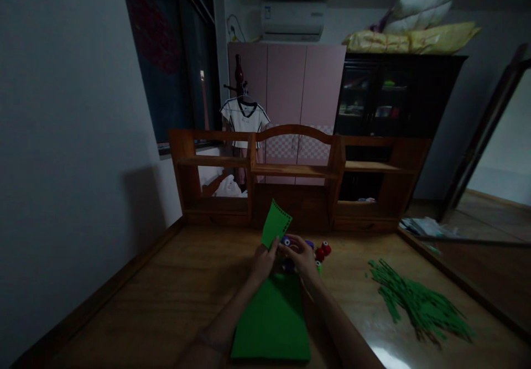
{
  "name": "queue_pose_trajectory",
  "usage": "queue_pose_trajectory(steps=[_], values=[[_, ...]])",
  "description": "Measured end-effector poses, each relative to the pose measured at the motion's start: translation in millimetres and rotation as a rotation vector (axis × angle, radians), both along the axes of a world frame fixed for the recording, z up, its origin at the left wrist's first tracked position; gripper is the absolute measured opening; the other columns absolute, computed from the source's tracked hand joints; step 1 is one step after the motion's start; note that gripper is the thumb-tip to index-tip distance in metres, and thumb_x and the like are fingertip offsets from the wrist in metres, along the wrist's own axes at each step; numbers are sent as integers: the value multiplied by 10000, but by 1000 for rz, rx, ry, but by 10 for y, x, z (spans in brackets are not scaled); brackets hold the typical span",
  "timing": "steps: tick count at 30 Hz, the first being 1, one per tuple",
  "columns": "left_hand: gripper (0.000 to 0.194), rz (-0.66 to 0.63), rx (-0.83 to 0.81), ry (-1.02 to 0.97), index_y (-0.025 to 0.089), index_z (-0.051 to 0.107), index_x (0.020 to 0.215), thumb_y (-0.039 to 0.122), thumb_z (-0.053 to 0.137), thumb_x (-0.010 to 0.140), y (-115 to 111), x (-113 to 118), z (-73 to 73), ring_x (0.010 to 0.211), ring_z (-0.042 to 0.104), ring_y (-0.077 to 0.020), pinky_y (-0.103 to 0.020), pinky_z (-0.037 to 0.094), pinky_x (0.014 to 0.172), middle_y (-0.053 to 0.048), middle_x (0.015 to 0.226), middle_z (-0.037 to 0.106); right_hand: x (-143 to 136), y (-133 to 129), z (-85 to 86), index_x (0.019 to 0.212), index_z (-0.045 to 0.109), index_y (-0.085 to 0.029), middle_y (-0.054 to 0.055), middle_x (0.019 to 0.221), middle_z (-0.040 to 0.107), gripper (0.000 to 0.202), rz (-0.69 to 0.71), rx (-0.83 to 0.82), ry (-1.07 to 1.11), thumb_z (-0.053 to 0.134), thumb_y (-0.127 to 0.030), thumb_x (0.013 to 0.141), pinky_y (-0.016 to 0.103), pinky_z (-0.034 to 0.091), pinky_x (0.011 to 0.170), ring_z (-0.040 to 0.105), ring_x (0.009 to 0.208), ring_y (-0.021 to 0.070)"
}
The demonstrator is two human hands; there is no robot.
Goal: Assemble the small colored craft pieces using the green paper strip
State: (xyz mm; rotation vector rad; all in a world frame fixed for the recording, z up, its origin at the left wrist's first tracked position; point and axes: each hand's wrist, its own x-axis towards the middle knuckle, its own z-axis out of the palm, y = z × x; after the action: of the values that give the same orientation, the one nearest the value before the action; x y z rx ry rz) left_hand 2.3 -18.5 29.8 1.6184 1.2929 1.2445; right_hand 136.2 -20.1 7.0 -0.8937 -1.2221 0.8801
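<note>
My left hand [264, 261] pinches a green paper sheet [274, 224], tilted up off the table. A row of small dark holes runs along the sheet's top and right edges. At its lower right edge, my right hand [302, 254] closes around a small purple paper punch [286, 241] with a white round spot. Fingers cover part of the punch. Below my hands lies a flat green stack of paper [271, 319]. Just behind my right hand are more small coloured punches, including a red one [326, 248] and a partly hidden green one [319, 266].
A heap of thin green strips [418, 300] lies on the wooden table [178, 297] at the right. A wooden shelf unit [294, 172] lines the table's back edge. A raised rim [460, 286] borders the right side; a wall [83, 164] stands at the left.
</note>
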Motion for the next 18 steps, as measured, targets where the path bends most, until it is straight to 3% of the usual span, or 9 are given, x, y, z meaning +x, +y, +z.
queue_pose_trajectory(steps=[7, 12, 18], values=[[477, -53, 14, -104, 124, 677, 913, 530, 455, 794, 36, 24, -74, 841, 630, -219, -285, 466, 742, -111, 876, 690, -15, -16, 50, 963, 633, -173, 38, 790, 672, 452, -16, -65, 62, 754, -409, 597, 266, 492, 597, 629, 673, 172], [435, -190, 28, -205, 116, 670, 978, 466, 514, 774, 76, 16, -149, 914, 617, -221, -315, 451, 859, -102, 971, 680, 20, -22, 81, 924, 650, -166, 35, 787, 665, 429, 18, -166, 136, 755, -407, 584, 249, 477, 591, 619, 666, 160], [397, -222, -16, -182, 172, 690, 984, 394, 660, 656, 34, -39, -131, 1065, 557, -265, -382, 411, 959, -72, 1033, 670, 79, -45, 96, 935, 647, -188, 19, 830, 656, 397, 31, -152, 147, 743, -387, 605, 217, 460, 564, 604, 667, 135]])
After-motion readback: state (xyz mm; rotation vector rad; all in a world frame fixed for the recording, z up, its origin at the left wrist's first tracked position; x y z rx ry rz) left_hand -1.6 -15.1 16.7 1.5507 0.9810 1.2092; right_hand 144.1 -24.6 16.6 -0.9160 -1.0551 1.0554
